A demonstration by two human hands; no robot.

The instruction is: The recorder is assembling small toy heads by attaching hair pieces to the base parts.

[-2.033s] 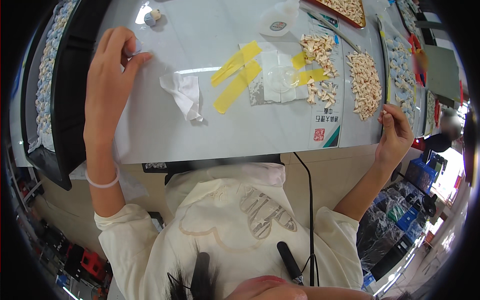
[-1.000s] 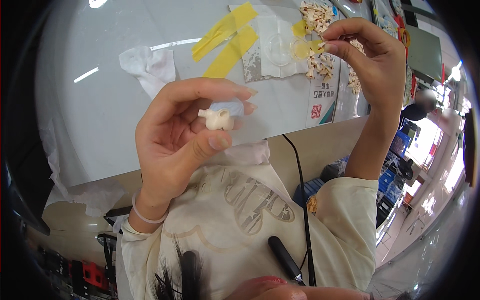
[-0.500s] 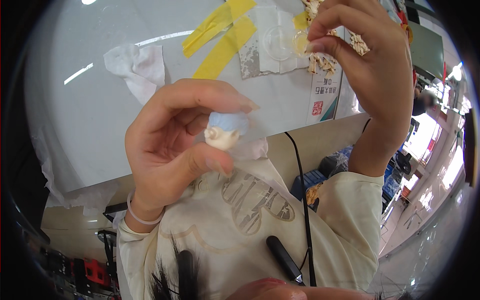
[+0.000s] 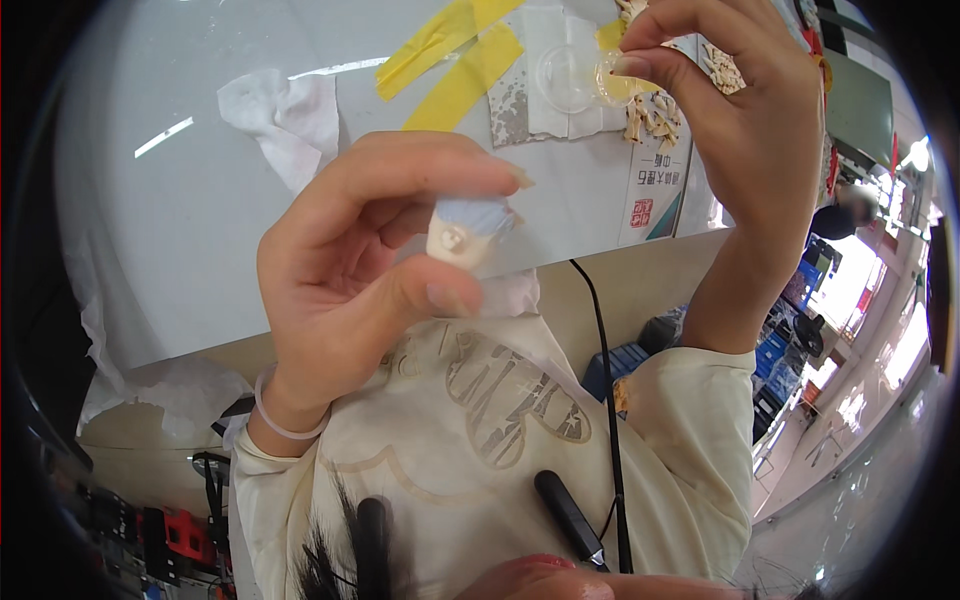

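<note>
My left hand (image 4: 350, 235) grips a small cream figurine head with a light blue top (image 4: 466, 232) between thumb and fingers, up in front of my chest. A round ear-like bump shows on its side, and it looks slightly blurred. At the upper right, my right hand (image 4: 715, 75) is raised with thumb and index finger pinched together. Whether a tiny thing is between those fingertips I cannot make out. They appear beside or above a small clear round dish (image 4: 608, 84). A larger clear dish (image 4: 569, 80) lies left of it on a white folded sheet (image 4: 545, 40).
Yellow tape strips (image 4: 455, 85) and a crumpled white cloth (image 4: 285, 115) lie on the grey table (image 4: 180, 230). Several small cream pieces (image 4: 655, 118) are heaped by my right hand. A black cable (image 4: 606, 400) hangs past the table's near edge. Blue bins (image 4: 622, 365) stand below.
My left hand has shifted slightly up and right, and the figurine head has turned in its fingers. My right hand keeps its pinch near the small dish. The whole view has shifted slightly.
</note>
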